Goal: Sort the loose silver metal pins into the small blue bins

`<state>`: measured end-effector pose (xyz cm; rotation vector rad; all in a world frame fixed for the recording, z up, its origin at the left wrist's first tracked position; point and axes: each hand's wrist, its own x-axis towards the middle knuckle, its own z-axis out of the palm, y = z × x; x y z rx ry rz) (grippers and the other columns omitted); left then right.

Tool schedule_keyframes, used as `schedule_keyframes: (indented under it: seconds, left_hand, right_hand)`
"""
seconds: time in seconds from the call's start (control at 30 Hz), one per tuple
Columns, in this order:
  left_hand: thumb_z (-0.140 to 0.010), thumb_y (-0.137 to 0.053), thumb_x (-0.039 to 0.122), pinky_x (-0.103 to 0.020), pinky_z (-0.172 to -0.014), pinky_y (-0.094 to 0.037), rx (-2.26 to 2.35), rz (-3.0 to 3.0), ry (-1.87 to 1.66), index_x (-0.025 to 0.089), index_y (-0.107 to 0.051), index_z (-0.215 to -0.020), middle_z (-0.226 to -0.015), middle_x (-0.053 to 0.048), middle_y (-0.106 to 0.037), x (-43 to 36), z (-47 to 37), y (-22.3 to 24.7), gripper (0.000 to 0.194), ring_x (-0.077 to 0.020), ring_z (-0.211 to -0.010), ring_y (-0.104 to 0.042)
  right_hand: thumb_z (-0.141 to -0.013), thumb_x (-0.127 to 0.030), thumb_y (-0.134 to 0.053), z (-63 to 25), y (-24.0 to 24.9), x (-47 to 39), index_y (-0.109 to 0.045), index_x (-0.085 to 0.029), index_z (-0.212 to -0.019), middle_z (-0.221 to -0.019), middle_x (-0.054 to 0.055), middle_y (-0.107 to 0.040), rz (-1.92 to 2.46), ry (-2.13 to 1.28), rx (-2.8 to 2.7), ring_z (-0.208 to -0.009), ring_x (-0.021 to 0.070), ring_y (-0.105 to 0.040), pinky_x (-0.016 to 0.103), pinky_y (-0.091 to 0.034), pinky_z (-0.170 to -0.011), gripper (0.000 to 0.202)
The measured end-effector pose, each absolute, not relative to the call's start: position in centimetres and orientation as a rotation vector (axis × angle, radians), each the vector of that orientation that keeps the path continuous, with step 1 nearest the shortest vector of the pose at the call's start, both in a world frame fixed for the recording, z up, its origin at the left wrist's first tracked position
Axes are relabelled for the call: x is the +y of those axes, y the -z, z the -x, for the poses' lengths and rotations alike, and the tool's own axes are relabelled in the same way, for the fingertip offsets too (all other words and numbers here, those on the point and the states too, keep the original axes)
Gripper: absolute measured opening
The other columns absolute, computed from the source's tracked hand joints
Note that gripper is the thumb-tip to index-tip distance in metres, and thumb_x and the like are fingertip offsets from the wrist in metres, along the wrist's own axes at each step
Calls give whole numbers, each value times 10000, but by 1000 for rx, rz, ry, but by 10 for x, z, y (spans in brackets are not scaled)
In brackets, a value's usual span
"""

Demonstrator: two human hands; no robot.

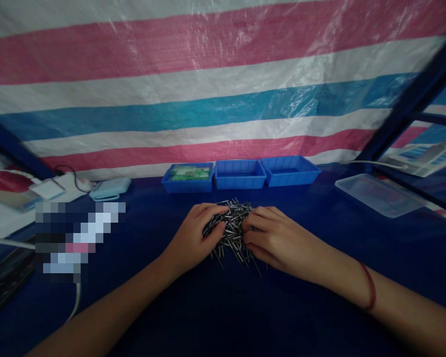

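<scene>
Left fingers (212,211) parted around metal rods (233,226), right fingers (258,221) curled, hold unclear, green packets (189,173), any print illegible

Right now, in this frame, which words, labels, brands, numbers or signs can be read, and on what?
No text can be read.
Green packets in the leftmost blue tray: any print is too blurred.
Pixelated patch at left: anything beneath is masked.
Thin metal pieces: no lettering discernible.

I notice a narrow dark-red band (370,287) around the right forearm (396,303); beyond that band, the right hand (273,235) is bare, and so is the left hand (195,233).
</scene>
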<state>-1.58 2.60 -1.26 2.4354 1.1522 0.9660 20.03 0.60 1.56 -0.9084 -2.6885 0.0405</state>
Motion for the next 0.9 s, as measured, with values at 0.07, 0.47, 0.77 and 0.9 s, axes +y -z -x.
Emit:
schedule_keyframes:
  seconds: [0.07,0.47,0.77,0.9]
  left_hand:
    - [-881,-487,220,-412,-928,-421,1155,-2430,-976,215,-549,-1132,-1105,-58,-599,26,16,12,259,-206,-1051,-533]
    - [-798,-609,332,-299,-648,-471,974,-1877,-1053,227,-621,-978,-821,-13,-651,2,5,1,209,-154,-720,-572]
    - [-807,-596,269,-220,-545,-423,1081,-1826,-1150,207,-631,-844,-686,32,-613,-4,1,-3,80,-104,-595,-534]
    - [-819,-584,244,-208,-560,-424,1089,-1900,-1158,217,-625,-875,-716,38,-622,-5,2,-4,74,-97,-615,-545]
  right_hand:
    - [-860,-192,-522,-202,-19,6,-614,-178,-760,-859,46,-608,909,-106,-2665,-854,188,-514,340,-379,-750,137]
    - [-787,-199,-599,-193,-23,-2,-638,-198,-788,-727,-9,-663,875,-867,-1871,-639,110,-593,245,-467,-582,39]
    - [-783,-234,-617,-184,-15,-4,-635,-177,-862,-761,6,-639,895,-1247,-1695,-672,105,-571,236,-450,-591,99]
    - [-832,-310,-582,-183,-17,-5,-647,-166,-844,-763,14,-638,933,-1309,-1741,-683,107,-561,240,-433,-603,159]
